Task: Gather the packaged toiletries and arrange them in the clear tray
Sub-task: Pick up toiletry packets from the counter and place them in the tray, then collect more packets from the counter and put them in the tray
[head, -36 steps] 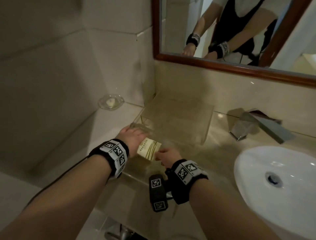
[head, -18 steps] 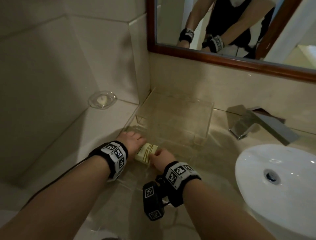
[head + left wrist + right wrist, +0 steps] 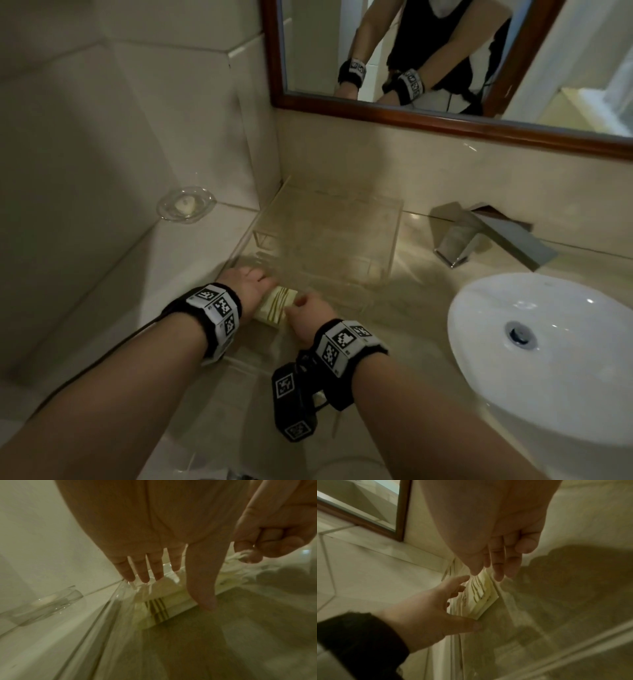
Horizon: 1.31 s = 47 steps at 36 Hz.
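I have both hands down at the near left corner of the clear tray (image 3: 394,236), with the cream packet (image 3: 275,303) lying flat between them; my left hand (image 3: 248,291) sits on the packet's left side, fingers held straight and slightly spread with their tips at the tray's edge, thumb stretched along the packet's near side; I see no curl around it, only touch. My right hand (image 3: 310,317) is just right of the packet, and the left wrist view shows its fingers (image 3: 267,543) curled with the tips pinching the packet's far end; the grip point is small and blurred, so I read it as a pinch but cannot tell how firm. From the right wrist view the packet (image 3: 481,596) shows brown stripes and lies between my left thumb and my right fingertips (image 3: 498,574); whether it sits inside the tray wall or just against it I cannot tell, as the clear walls smear together. Beyond my left hand, well apart, a small glass dish (image 3: 186,205) holds a pale soap; to the right of my right hand stand the tap (image 3: 479,236) and the white basin (image 3: 548,359); the mirror (image 3: 445,116) hangs above the tray.
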### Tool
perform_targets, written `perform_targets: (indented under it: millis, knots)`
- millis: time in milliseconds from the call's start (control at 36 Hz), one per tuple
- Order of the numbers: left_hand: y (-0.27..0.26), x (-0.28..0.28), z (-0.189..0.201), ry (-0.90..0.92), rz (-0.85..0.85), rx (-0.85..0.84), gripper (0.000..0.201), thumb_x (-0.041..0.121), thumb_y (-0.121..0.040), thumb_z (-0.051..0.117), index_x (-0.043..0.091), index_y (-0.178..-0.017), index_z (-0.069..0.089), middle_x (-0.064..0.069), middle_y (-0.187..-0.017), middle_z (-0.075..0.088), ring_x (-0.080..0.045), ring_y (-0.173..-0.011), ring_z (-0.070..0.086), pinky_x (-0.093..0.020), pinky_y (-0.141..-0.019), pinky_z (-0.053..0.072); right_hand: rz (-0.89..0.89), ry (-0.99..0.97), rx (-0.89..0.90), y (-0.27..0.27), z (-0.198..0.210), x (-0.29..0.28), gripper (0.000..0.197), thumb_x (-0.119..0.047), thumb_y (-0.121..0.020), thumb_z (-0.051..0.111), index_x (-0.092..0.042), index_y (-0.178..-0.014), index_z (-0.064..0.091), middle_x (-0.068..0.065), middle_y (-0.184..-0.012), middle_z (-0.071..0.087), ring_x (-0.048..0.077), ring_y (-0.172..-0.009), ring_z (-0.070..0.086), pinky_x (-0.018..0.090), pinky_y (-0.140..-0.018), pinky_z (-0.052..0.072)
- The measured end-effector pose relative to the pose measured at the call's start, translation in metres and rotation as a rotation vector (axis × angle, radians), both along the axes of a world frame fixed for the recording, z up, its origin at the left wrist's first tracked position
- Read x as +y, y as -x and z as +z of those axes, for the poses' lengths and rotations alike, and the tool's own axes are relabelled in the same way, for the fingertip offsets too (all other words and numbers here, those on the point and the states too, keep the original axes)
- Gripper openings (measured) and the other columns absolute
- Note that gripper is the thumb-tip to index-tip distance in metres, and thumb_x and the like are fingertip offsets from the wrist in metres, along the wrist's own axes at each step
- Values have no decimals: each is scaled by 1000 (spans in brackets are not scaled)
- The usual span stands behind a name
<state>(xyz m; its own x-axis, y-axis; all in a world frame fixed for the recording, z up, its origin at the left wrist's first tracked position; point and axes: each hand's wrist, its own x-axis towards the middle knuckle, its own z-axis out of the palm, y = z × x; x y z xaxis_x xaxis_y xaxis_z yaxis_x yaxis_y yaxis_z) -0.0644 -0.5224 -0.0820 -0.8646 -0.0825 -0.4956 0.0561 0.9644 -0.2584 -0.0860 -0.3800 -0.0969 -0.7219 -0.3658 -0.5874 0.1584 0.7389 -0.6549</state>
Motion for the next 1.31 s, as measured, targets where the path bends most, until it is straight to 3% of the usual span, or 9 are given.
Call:
perform_targets:
  millis: [83,167,361,611,722,805,917,1111,1305]
  knots:
    - [-3,5,4,-29,43,20,83,25,-80,61,28,-148,14,-3,-154,22,-24,-141,25,-33,-114,26,-61,30,10,0,5,6,37,-28,-94,48,-4,-122,52,15,-120,63,31,-109,61,35,-91,50]
    - [-3,15,12,-86,56,59,88,26,-77,66,30,-148,14,-1,-154,21,-23,-141,24,-32,-116,26,-122,82,14,-1,10,16,37,-29,-91,51,-5,-120,52,17,-116,66,35,-106,63,46,-93,51]
    - [-3,56,32,-125,3,129,88,40,-75,71,26,-147,22,-1,-146,35,-22,-133,37,-32,-111,34,-206,133,54,0,20,59,32,-26,-93,50,-11,-121,52,11,-118,65,30,-105,64,41,-94,51]
    - [13,136,52,-177,-81,176,81,38,-80,66,24,-147,22,-1,-149,32,-20,-135,35,-31,-109,33,-348,185,118,8,34,135,28,-29,-87,52,-14,-111,55,11,-113,68,30,-102,65,42,-94,51]
    - [27,187,59,-214,-107,160,82,37,-83,64,26,-149,16,-2,-152,28,-22,-138,32,-34,-110,34,-438,219,159,13,41,186,17,-26,-87,53,-14,-98,58,14,-112,68,33,-102,65,44,-94,51]
    - [37,225,63,-247,-120,146,84,35,-82,66,25,-149,15,-5,-153,27,-24,-138,30,-37,-113,32,-507,215,172,21,41,221,31,-26,-87,53,-9,-113,58,15,-114,66,35,-105,64,46,-96,50]
    - [52,286,65,-311,-188,159,86,38,-80,66,26,-149,16,-3,-153,26,-24,-139,30,-38,-114,31,-621,200,179,40,26,282,33,-29,-81,52,-12,-108,61,16,-111,67,36,-102,65,47,-93,52]
    - [74,403,67,-328,-344,153,87,42,-82,64,27,-149,10,-2,-155,23,-24,-140,29,-37,-113,31,-756,134,230,41,44,402,30,-29,-91,49,-11,-115,53,13,-116,65,33,-105,63,43,-93,51]
    - [88,505,68,-384,-433,142,85,40,-84,63,26,-149,11,-1,-156,19,-23,-142,24,-35,-114,26,-874,62,276,53,38,508,34,-34,-91,46,-8,-109,58,17,-108,68,36,-100,65,47,-89,53]
